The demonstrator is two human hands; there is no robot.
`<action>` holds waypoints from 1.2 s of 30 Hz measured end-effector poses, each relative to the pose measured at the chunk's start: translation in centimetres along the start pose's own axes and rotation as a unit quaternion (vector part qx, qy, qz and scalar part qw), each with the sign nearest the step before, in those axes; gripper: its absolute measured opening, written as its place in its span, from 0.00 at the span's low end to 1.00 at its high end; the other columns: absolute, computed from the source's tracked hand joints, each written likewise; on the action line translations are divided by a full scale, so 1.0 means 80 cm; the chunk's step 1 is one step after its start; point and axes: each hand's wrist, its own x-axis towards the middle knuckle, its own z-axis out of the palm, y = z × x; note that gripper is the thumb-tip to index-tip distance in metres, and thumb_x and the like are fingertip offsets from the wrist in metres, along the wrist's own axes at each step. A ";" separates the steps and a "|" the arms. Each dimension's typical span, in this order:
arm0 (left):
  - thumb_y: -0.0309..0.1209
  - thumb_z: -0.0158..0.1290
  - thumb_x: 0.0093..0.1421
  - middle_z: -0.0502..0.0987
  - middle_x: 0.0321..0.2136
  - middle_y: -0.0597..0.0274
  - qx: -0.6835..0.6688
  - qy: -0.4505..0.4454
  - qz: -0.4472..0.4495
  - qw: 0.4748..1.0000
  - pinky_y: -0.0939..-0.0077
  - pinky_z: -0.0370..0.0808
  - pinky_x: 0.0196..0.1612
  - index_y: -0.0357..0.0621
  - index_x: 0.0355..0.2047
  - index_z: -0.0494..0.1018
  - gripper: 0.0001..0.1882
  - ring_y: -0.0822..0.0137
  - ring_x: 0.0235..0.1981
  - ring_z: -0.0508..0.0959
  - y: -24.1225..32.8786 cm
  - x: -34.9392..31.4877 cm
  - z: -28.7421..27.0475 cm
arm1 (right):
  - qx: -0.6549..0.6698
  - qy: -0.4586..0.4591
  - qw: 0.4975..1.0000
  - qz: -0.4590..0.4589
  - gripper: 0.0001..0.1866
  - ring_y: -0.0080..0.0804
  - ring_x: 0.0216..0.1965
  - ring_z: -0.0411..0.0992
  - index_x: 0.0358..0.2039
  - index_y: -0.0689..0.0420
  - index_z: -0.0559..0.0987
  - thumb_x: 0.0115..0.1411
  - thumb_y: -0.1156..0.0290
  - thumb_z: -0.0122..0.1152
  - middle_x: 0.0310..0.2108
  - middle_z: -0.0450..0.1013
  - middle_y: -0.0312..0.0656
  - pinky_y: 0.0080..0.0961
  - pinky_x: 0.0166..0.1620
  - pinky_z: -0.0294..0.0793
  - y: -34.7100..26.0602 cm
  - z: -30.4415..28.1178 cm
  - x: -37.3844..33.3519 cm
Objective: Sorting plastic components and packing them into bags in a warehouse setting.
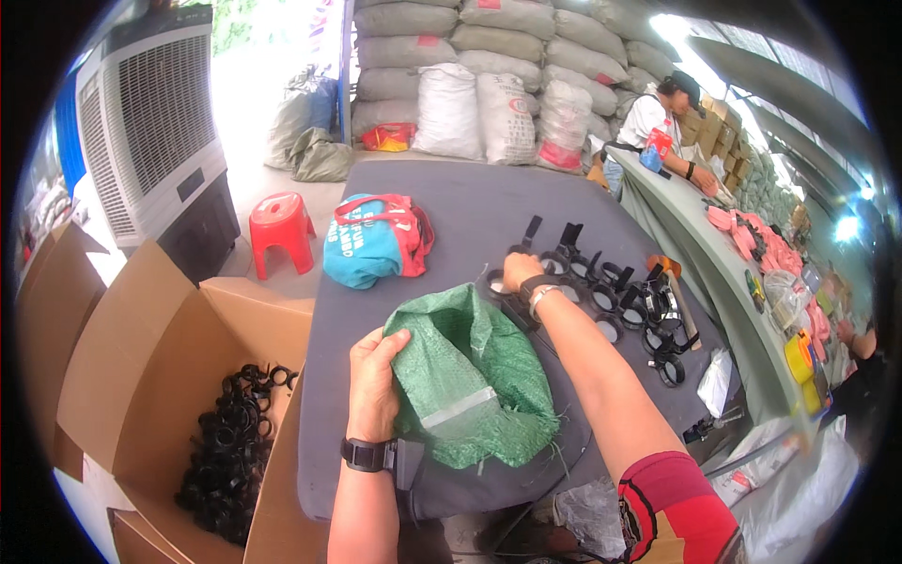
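My left hand (374, 381) pinches the rim of a green woven sack (503, 399) between thumb and fingers. The sack lies crumpled on the grey table with its mouth open toward the far side. Beyond it my right hand (522, 271) is closed, its fingers curled at a black ring-shaped piece (494, 281) with a flat tab; the fingers partly hide it. Several similar black rings (604, 299) lie in loose rows to the right of that hand, some showing pale round centres.
A cardboard box (155, 376) at the left holds a heap of black rings (235, 451). On the table (470, 202) lie a blue-red cloth bag (376, 240) and an orange-headed hammer-like tool (669, 268). A red stool (282, 230) and air cooler (150, 122) stand left. A co-worker (658, 117) works at the right table.
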 end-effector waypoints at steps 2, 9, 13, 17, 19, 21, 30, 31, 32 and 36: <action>0.24 0.51 0.55 0.77 0.30 0.60 -0.014 0.000 -0.004 1.000 0.79 0.72 0.36 0.34 0.36 0.73 0.09 0.71 0.30 0.76 0.003 -0.004 -0.001 | 0.003 -0.018 1.000 -0.013 0.18 0.48 0.41 0.73 0.38 0.62 0.78 0.47 0.66 0.64 0.40 0.74 0.52 0.35 0.45 0.73 -0.007 -0.006 -0.006; 0.23 0.47 0.59 0.77 0.33 0.58 -0.038 -0.029 0.023 0.999 0.77 0.75 0.38 0.34 0.39 0.70 0.08 0.70 0.31 0.77 -0.006 0.004 0.011 | 0.050 0.130 0.980 -0.141 0.10 0.53 0.36 0.74 0.29 0.65 0.78 0.45 0.73 0.57 0.32 0.74 0.57 0.42 0.39 0.73 0.030 0.001 -0.030; 0.24 0.47 0.60 0.77 0.33 0.59 -0.036 -0.037 0.014 0.999 0.76 0.74 0.38 0.34 0.39 0.70 0.08 0.71 0.31 0.77 -0.003 0.002 0.004 | 0.188 0.255 0.926 -0.208 0.12 0.50 0.31 0.73 0.27 0.66 0.75 0.43 0.71 0.58 0.27 0.73 0.56 0.40 0.36 0.72 0.032 -0.048 -0.077; 0.25 0.46 0.61 0.77 0.33 0.59 -0.069 -0.043 -0.001 0.997 0.76 0.75 0.37 0.34 0.40 0.70 0.09 0.70 0.32 0.77 0.002 0.001 0.008 | 0.635 0.073 0.744 -0.195 0.09 0.19 0.27 0.71 0.35 0.60 0.74 0.53 0.84 0.52 0.27 0.72 0.35 0.19 0.30 0.73 0.020 -0.106 -0.165; 0.27 0.46 0.62 0.77 0.33 0.59 -0.056 -0.040 -0.014 0.998 0.75 0.75 0.37 0.34 0.41 0.71 0.11 0.70 0.31 0.77 0.007 -0.001 0.010 | 0.717 -0.039 0.651 -0.245 0.11 0.22 0.27 0.71 0.37 0.58 0.73 0.55 0.85 0.51 0.28 0.71 0.36 0.20 0.31 0.75 0.005 -0.122 -0.212; 0.28 0.45 0.62 0.77 0.33 0.59 -0.052 -0.039 -0.018 0.998 0.75 0.76 0.36 0.35 0.41 0.71 0.11 0.70 0.31 0.77 0.004 0.002 0.008 | 0.744 -0.164 0.613 -0.209 0.11 0.21 0.32 0.71 0.36 0.59 0.72 0.53 0.86 0.54 0.29 0.70 0.33 0.21 0.35 0.75 -0.010 -0.132 -0.245; 0.33 0.48 0.61 0.77 0.31 0.63 -0.034 -0.004 0.024 0.999 0.77 0.76 0.33 0.41 0.37 0.72 0.09 0.71 0.30 0.77 0.010 0.000 -0.002 | 0.481 -0.098 0.780 -0.387 0.12 0.18 0.30 0.65 0.30 0.60 0.70 0.43 0.86 0.55 0.25 0.66 0.32 0.20 0.33 0.67 -0.021 -0.071 -0.237; 0.33 0.48 0.61 0.77 0.31 0.63 -0.032 -0.003 0.020 0.999 0.77 0.76 0.33 0.41 0.37 0.72 0.09 0.71 0.30 0.77 0.015 -0.006 0.001 | 0.397 -0.007 0.800 -0.450 0.12 0.27 0.27 0.66 0.29 0.60 0.70 0.42 0.85 0.56 0.25 0.66 0.39 0.23 0.31 0.66 -0.025 -0.082 -0.237; 0.33 0.49 0.61 0.76 0.31 0.65 -0.061 -0.015 0.014 0.998 0.77 0.75 0.33 0.42 0.36 0.71 0.08 0.72 0.30 0.76 0.021 -0.013 0.006 | 0.379 0.018 0.802 -0.461 0.12 0.32 0.27 0.66 0.29 0.60 0.70 0.41 0.85 0.56 0.25 0.66 0.40 0.26 0.31 0.67 -0.026 -0.081 -0.232; 0.32 0.50 0.60 0.74 0.31 0.66 -0.111 -0.013 -0.011 0.994 0.77 0.75 0.35 0.42 0.36 0.70 0.08 0.74 0.30 0.75 0.026 -0.014 0.014 | 0.224 0.153 0.804 -0.528 0.10 0.42 0.30 0.66 0.28 0.60 0.71 0.41 0.81 0.56 0.24 0.66 0.42 0.33 0.32 0.69 -0.031 -0.074 -0.224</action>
